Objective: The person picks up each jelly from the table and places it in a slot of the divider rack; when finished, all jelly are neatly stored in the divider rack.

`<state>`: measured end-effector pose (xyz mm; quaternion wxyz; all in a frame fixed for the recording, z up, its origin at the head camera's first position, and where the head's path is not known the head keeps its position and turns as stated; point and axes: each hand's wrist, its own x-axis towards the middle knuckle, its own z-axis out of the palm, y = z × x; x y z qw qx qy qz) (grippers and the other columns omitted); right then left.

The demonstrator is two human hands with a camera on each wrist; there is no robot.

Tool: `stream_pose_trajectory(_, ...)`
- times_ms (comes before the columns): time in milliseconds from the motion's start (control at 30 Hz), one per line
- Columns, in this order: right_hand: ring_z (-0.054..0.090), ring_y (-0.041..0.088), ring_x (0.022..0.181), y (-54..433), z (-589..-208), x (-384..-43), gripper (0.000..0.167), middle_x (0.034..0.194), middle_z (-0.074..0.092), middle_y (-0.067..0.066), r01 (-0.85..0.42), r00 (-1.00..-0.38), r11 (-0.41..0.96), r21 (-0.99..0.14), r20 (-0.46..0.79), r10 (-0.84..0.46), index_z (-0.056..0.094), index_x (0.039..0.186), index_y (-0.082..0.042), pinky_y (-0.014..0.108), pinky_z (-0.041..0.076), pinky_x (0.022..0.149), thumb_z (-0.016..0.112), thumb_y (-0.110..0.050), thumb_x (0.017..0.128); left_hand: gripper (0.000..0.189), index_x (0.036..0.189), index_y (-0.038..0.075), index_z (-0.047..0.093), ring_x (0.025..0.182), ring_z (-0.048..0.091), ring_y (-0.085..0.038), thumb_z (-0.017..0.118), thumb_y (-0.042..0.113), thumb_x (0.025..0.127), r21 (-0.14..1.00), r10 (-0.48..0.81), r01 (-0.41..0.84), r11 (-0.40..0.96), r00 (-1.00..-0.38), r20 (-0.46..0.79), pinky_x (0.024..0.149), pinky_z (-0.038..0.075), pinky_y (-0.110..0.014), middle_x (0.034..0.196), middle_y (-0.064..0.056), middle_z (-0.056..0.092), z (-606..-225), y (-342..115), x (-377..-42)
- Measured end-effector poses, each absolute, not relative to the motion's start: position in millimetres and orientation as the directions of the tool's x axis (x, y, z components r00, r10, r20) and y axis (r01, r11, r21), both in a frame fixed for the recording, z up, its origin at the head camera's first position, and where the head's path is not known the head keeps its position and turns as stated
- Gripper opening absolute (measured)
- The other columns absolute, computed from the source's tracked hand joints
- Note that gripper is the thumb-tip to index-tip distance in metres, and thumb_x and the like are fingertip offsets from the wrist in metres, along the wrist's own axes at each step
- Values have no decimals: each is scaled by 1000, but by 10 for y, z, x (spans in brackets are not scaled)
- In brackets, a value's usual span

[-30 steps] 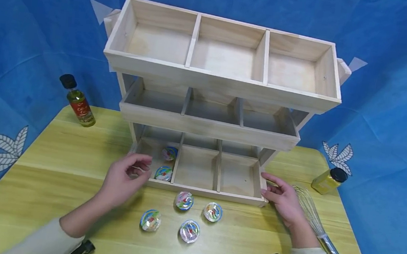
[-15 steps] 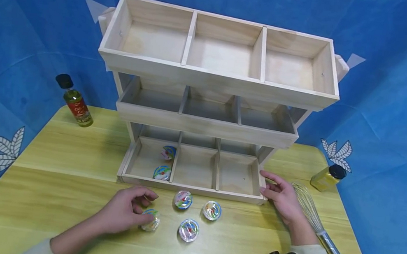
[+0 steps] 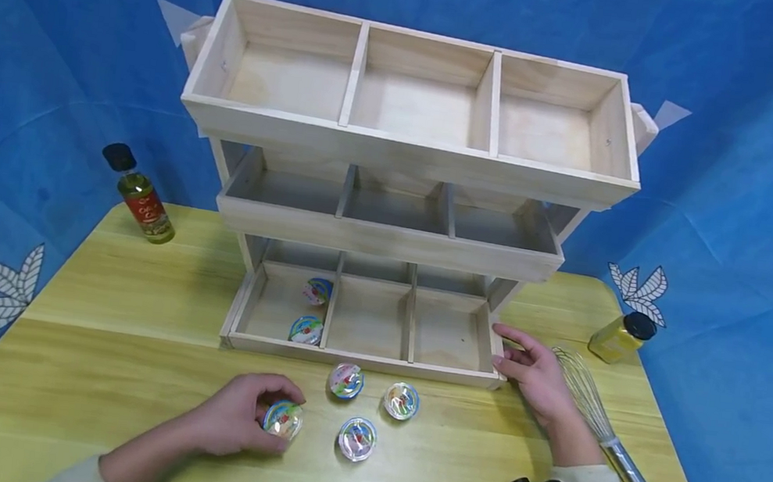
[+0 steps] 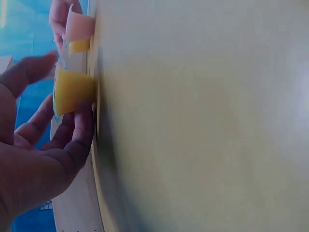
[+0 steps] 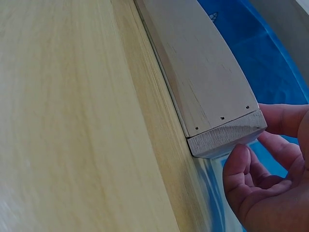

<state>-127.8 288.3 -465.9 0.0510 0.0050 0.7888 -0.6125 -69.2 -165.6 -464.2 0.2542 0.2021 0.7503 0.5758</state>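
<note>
In the head view my left hand (image 3: pixel 237 416) is low on the tabletop, thumb and fingers around a small jelly cup (image 3: pixel 283 419) with a printed lid. Yellow contents show through this jelly cup (image 4: pixel 75 92) in the left wrist view. My right hand (image 3: pixel 538 379) touches the right end of the wooden rack (image 3: pixel 373 364), its thumb and forefinger at the bottom tier's corner. Three more jelly cups stand loose: one (image 3: pixel 347 380) by the rack's front, one (image 3: pixel 401 400) to its right, one (image 3: pixel 357 438) nearer me. Two others (image 3: pixel 307 329) (image 3: pixel 317 291) lie in the bottom-left compartment.
The rack has three tiers, each split into three compartments. A bottle with a red label (image 3: pixel 147 204) stands at the back left. A yellow jar with a black lid (image 3: pixel 622 338) and a whisk (image 3: pixel 609 437) are on the right. Blue cloth (image 3: pixel 752 193) surrounds the table.
My left hand has come away from the bottom-left compartment, down toward me, and its fingers have closed around the nearest-left jelly cup. The right hand stays at the rack's end.
</note>
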Motion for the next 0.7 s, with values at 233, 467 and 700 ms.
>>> stream_pose_trajectory(233,58,17,99,2868,-4663,-1267,52,133,49,27,59,-995,240,-969,-77,-65,50,141,5,24,53,76,66,3,92,45,113,-3,63,83,65,-23,84,-2,73,964,558,10,265,-817,-145,68,59,-31,107,-14,62,-4690,-1643,-659)
stream_pose_trajectory(467,58,17,98,2873,-4667,-1268,52,132,50,26,62,-996,240,-969,-77,-54,51,141,4,24,54,75,67,3,91,45,112,-1,65,78,64,-21,84,-2,72,952,531,34,303,-836,-139,65,58,-31,105,-12,64,-4694,-1630,-670)
stream_pose_trajectory(700,59,16,96,2869,-4652,-1263,51,128,50,26,42,-997,223,-974,-57,-59,51,140,6,25,54,73,68,3,91,45,111,-1,67,87,62,-22,84,-3,70,934,547,107,341,-831,-105,73,57,-31,105,-9,65,-4579,-1607,-728)
